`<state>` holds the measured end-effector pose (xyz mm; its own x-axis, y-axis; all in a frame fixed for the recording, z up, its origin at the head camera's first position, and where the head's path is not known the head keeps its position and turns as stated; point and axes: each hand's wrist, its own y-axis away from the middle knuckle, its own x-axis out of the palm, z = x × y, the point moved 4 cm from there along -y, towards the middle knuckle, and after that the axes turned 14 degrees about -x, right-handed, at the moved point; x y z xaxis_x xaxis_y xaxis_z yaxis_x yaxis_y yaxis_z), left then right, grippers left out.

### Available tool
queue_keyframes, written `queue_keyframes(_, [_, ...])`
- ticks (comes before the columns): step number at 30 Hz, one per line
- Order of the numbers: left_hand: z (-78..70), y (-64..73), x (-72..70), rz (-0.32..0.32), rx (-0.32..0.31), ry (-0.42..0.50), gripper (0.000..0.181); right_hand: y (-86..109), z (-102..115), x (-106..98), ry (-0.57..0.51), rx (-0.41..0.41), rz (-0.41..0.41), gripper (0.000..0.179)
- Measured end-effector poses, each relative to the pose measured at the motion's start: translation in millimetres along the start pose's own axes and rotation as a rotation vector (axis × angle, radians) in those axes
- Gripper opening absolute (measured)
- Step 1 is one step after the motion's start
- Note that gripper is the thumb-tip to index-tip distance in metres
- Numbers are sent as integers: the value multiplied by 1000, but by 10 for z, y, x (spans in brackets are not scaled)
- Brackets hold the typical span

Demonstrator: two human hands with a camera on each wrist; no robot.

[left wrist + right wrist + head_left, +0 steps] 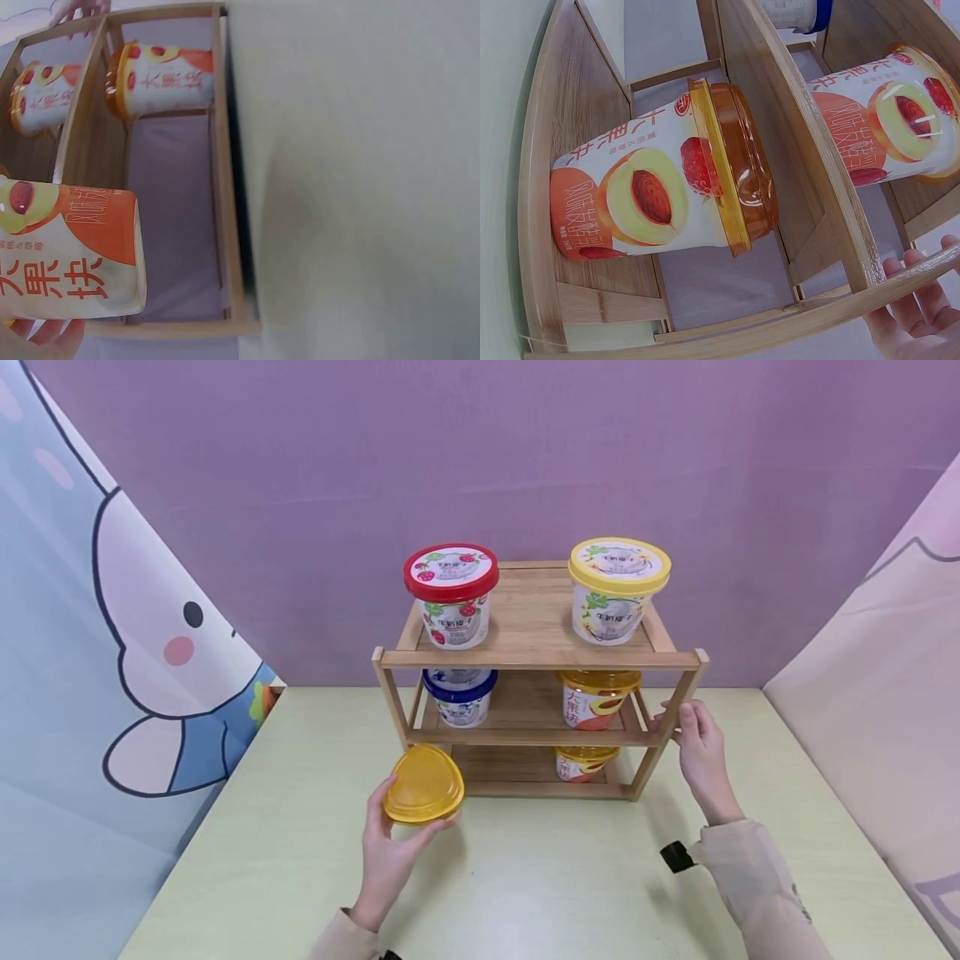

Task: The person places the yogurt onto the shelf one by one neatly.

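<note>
In the head view my left hand (390, 852) holds a yogurt cup (424, 783) by its sides, fingers and thumb spread around its amber lid. This cup is tilted lid-up in front of the lower left of a three-tier wooden rack (540, 738). Its white and orange label, with large red characters, shows in the left wrist view (67, 255). My right hand (703, 752) grips the rack's right front post at middle-shelf height, its fingertips (915, 259) passing behind the post. Matching fruit yogurt cups stand on the right of the middle shelf (592, 706) and bottom shelf (577, 767).
On the top shelf sit a red-lidded tub (453, 610) at left and a yellow-lidded tub (613, 606) at right. A blue-lidded tub (461, 703) stands at middle left. The rack is on a pale green table (540, 877) before a purple backdrop (337, 527).
</note>
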<state>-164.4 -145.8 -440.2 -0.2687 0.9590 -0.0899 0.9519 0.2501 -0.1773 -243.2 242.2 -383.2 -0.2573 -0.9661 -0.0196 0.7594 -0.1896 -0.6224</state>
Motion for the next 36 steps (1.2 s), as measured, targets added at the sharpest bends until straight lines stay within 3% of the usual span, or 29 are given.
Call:
queue_keyframes(6, [106,7,125,25,7,-7,80,4,2,3,-16,0,-3,27])
queue_keyframes(16, [66,-16,322,66,-91,-34,80,1,-3,-2,-19,-2,0,26])
queue_keyframes(21, [108,-76,393,90,-144,-52,78,-1,-14,-3,-8,-1,11,32])
queue_keyframes(32, [180,-245,513,147,-237,2,76,-4,-19,-8,-9,-2,11,34])
queue_keyframes(36, [301,-339,554,156,-221,24,77,-2,-13,-7,-6,1,14,36])
